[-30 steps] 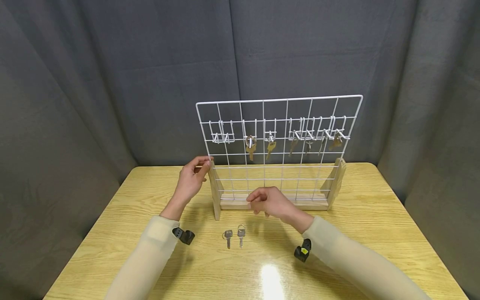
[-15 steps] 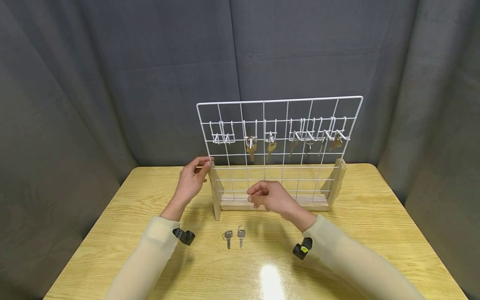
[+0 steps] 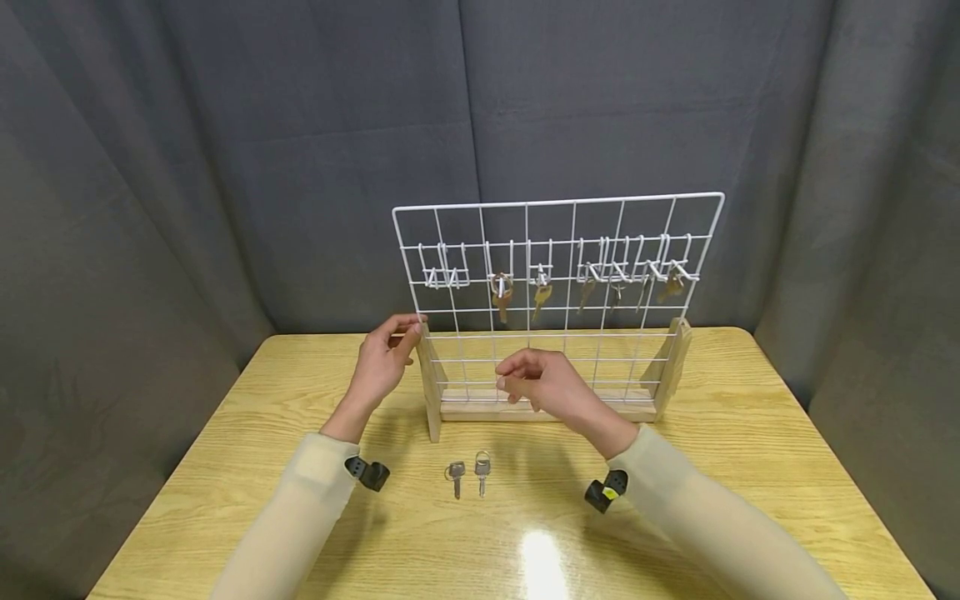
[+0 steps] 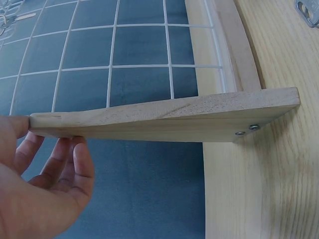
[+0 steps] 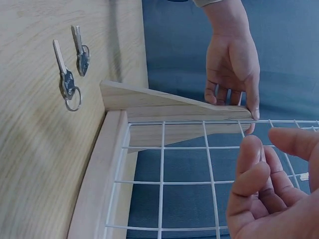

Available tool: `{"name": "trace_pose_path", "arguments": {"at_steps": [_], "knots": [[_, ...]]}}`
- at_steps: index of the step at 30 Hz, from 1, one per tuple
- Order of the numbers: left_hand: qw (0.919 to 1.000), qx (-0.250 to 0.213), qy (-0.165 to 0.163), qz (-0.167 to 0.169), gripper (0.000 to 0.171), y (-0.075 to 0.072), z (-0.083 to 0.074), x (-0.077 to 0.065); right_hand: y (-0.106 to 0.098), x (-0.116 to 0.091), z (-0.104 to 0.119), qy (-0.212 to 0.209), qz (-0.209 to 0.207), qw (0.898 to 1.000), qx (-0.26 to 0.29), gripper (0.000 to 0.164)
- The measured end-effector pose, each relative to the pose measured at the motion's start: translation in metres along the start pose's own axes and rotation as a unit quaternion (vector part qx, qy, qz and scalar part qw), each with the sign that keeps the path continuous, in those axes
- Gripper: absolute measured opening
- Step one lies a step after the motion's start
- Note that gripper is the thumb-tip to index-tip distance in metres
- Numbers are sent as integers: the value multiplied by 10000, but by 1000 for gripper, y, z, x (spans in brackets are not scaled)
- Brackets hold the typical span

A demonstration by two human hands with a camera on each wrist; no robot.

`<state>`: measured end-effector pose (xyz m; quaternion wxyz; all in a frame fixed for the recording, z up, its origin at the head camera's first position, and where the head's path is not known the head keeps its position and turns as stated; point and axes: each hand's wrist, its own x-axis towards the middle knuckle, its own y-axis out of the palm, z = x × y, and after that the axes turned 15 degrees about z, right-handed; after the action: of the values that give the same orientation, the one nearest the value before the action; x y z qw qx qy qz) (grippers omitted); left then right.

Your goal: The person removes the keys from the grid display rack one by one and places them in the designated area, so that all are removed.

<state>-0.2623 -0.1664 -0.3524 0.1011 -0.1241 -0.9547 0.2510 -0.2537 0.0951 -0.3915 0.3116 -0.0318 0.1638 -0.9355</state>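
My left hand (image 3: 382,360) pinches the top of the left wooden side support (image 4: 164,112) of a key rack, thumb on the near edge and fingers behind. The rack carries an upright white wire grid (image 3: 558,202). My right hand (image 3: 553,385) hovers in front of the grid's lower middle, its fingers loosely curled with the thumb apart from them, and I see nothing held in it. Two silver keys with rings, a left key (image 3: 457,478) and a right key (image 3: 482,468), lie side by side on the table in front of the rack.
White hooks line the grid's upper part. Several keys hang there, among them a brass key (image 3: 542,294) near the middle. The leftmost double hook (image 3: 444,277) bears no key. A wooden crossbar (image 3: 622,410) joins the rack's feet. Grey curtains (image 3: 337,167) enclose the wooden table (image 3: 247,467).
My right hand has risen a little in front of the grid. The left hand has kept its hold on the wooden support, and the two loose keys lie where they were.
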Motion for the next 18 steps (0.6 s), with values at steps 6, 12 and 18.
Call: {"name": "trace_pose_path", "arguments": {"at_steps": [6, 12, 18], "knots": [[10000, -2, 33, 21, 34, 0, -1, -1, -4, 1, 4, -205, -142, 9997, 48, 25], [10000, -25, -49, 26, 35, 0, 0, 0, -6, -2, 11, -334, -242, 9991, 127, 21], [10000, -6, -33, 30, 35, 0, 1, 0, -8, -5, 18, -427, -332, 9980, 315, 21]]}}
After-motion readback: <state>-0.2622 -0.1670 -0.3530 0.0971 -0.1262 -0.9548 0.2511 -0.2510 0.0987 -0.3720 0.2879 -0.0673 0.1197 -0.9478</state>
